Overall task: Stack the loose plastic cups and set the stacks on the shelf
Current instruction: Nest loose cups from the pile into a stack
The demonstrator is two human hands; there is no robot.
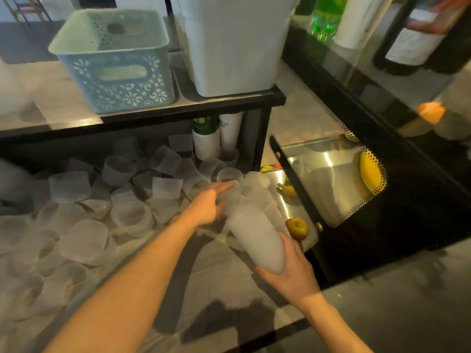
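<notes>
Grey stone-patterned table [216, 296] is covered on its left part by a heap of loose plastic cups [107, 200], translucent and lying at all angles, many on their sides. Behind the heap a black shelf [153, 115] is seen, and the heap runs in under it. On top of the shelf a pale blue perforated basket [112, 62] stands, with a white bin [234, 44] just beside it to the right. Beneath the shelf, at the back right of the heap, two sleeves of white paper cups [216, 138] are stood upright.

At the right edge of the heap a stack of cups [257, 240] is held tilted, its closed end cupped from below in the grip of the right hand [293, 273], whose fingers are curled round it. The left hand [211, 205] is stretched over the heap towards the open end of the stack, fingers straight and relaxed, nothing clasped. Right of the stack a brownish apple [297, 228] and a banana [369, 171] are seen behind the glass of a display case [331, 179].
</notes>
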